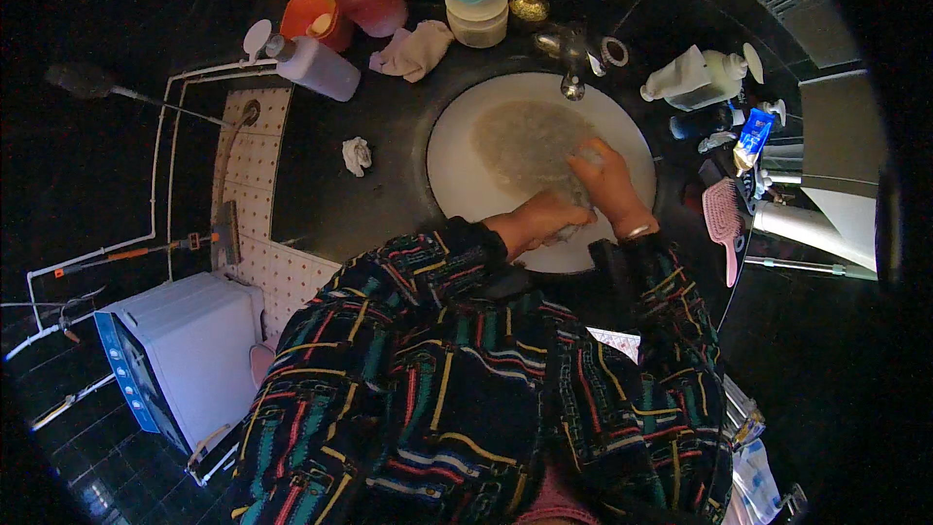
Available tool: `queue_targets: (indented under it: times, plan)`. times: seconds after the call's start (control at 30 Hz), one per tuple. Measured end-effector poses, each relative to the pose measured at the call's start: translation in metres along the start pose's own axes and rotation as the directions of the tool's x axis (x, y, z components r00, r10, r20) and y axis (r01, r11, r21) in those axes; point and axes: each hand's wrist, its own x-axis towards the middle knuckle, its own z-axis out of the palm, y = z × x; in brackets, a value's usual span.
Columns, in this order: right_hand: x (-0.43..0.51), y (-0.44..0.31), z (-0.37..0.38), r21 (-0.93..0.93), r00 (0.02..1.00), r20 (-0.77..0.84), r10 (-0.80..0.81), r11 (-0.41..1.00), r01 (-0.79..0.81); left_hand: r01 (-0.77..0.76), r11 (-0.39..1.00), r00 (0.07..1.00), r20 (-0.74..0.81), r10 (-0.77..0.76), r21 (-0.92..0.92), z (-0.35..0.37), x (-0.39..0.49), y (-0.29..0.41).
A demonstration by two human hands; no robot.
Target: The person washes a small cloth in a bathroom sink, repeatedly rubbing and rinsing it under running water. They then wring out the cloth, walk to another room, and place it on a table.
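Observation:
A round white washbasin point(455, 160) lies before me with cloudy greyish water point(525, 135) in its bowl. My left hand point(543, 220) is over the near part of the basin, its fingers closed on a wet greyish cloth point(565, 235). My right hand point(611, 176) grips the same bunched material a little farther to the right, with its fingers curled. The cloth's full shape is hidden by the hands. Beyond them a metal faucet point(573, 84) reaches over the far rim.
Behind the basin stand a red pump bottle point(372, 0), a white pump bottle point(318, 69), a folded cloth point(414, 51) and a gold ornament point(530, 0). Crumpled tissue point(356, 156) lies left on the dark counter point(328, 189). A pink hairbrush point(721, 215) and blue tube point(754, 137) lie right.

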Motion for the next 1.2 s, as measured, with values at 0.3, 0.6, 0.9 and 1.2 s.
queue_targets:
  times: [0.3, 0.6, 0.9, 1.2]
  plan:
    - [0.012, 0.003, 0.071, -0.299, 0.965, 0.092, 0.247, 0.931, -0.209, -0.103, 0.753, 0.769, -0.429, 0.475, 0.650, -0.020, 0.041, -0.050]
    - [0.008, -0.013, 0.001, 0.764, 0.882, 0.375, 0.285, 0.445, -0.468, 0.160, 0.954, 0.987, 0.061, -0.149, -0.254, -0.046, -0.033, 0.012]
    - [0.000, -0.051, -0.028, 0.926, 0.927, 0.375, -0.019, 0.060, -0.374, 0.284, 0.783, 0.769, 0.619, 0.159, -0.553, -0.020, -0.061, 0.039]
    - [0.005, -0.042, 0.000, 0.302, 0.976, -0.128, 0.177, 0.944, -0.132, -0.113, 0.972, 0.968, -0.198, 0.155, 0.205, -0.004, -0.031, 0.031]
